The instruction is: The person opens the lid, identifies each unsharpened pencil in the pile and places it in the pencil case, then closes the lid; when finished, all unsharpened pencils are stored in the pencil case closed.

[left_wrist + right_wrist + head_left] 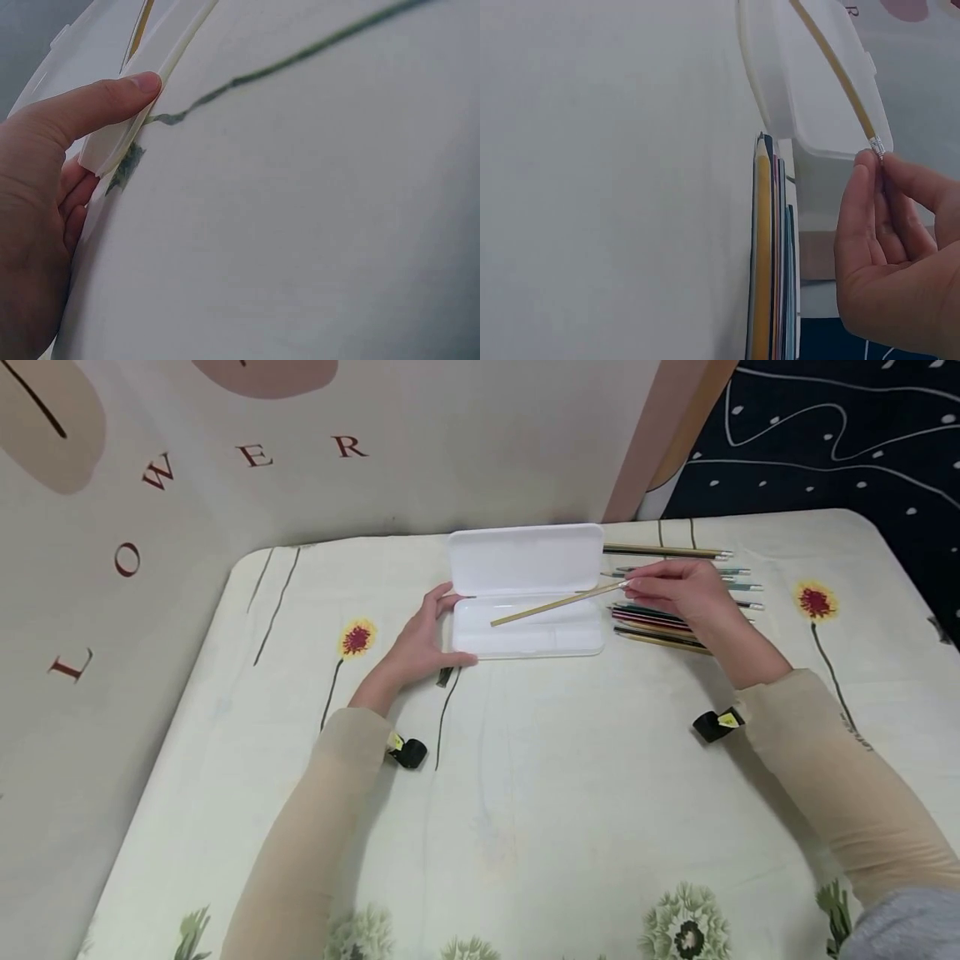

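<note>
Yellow pencil point(555, 605) aslant above the lower tray point(525, 643) of a white case point(540, 654), far end toward the left; cannot tell whether touching the tray floor. Pinched by right hand point(686, 593) between thumb and fingertips at the silver end point(877, 144). Left hand point(422, 645) grasping the case at its left end, with thumb on the near rim by the corner and fingers round the side; likely bracing.

Progress, by judgement: early. Case opened, with lid point(525, 560) laid back; one pencil over the tray, not yet let go. No other pencil made out inside. Remaining outside, to the right: a bunch of pencils point(652, 629), mixed colours, more or less parallel, plus a few rear pencils point(667, 552) beside the lid. Exact count not readable, partly behind the right hand.

Edges: table's back edge close behind the lid, then wall covering point(487, 460). Tight at the case's right end, with pencil ends just beside the wall. Roomiest on the near side: broad tablecloth point(540, 777) between the forearms.
</note>
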Demonstrator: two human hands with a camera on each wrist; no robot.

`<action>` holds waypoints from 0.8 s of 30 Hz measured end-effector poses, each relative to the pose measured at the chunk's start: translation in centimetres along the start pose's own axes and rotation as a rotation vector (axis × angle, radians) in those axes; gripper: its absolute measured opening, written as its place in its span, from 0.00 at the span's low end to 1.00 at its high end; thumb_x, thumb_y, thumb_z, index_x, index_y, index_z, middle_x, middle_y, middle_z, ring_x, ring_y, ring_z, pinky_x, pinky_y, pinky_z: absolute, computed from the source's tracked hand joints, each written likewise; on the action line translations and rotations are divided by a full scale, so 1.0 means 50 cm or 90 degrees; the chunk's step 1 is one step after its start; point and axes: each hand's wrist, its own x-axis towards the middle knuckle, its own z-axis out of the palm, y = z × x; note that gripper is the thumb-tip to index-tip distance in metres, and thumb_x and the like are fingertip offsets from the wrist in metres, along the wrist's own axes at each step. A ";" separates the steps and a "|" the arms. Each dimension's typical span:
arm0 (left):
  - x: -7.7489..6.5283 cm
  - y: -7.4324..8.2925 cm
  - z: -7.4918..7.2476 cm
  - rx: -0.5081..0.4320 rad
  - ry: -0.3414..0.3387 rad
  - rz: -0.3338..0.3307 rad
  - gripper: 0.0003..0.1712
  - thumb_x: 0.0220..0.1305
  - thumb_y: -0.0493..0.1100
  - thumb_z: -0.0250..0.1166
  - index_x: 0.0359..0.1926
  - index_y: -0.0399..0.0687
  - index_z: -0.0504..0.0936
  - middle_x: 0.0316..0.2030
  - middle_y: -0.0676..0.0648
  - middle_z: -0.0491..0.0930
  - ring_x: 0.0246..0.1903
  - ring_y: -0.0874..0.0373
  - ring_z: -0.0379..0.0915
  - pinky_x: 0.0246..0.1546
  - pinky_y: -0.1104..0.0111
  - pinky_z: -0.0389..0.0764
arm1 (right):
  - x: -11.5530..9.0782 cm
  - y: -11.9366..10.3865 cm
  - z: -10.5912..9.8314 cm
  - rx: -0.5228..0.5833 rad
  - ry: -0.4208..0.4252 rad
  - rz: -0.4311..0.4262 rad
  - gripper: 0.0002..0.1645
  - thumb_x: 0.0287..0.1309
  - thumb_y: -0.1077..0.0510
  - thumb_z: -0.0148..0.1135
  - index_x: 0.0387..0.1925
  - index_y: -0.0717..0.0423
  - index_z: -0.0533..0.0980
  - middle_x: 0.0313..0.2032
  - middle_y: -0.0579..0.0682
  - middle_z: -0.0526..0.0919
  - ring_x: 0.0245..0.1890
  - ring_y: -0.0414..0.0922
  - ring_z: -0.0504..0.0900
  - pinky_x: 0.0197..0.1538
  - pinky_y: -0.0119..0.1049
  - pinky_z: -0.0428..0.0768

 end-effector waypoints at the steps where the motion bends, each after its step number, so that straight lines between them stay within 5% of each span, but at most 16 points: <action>1: -0.001 0.000 0.000 -0.002 0.000 0.000 0.69 0.48 0.52 0.80 0.78 0.56 0.40 0.76 0.52 0.59 0.78 0.53 0.46 0.78 0.51 0.49 | 0.001 0.000 0.000 -0.004 0.000 0.001 0.07 0.57 0.65 0.70 0.38 0.56 0.87 0.35 0.44 0.90 0.36 0.36 0.89 0.41 0.27 0.86; 24: -0.002 -0.001 -0.002 -0.005 -0.004 -0.001 0.69 0.49 0.53 0.80 0.78 0.56 0.39 0.76 0.53 0.59 0.78 0.54 0.46 0.78 0.51 0.49 | 0.018 0.011 0.032 -0.188 -0.023 0.050 0.07 0.61 0.61 0.67 0.40 0.49 0.87 0.32 0.37 0.89 0.35 0.32 0.88 0.41 0.26 0.85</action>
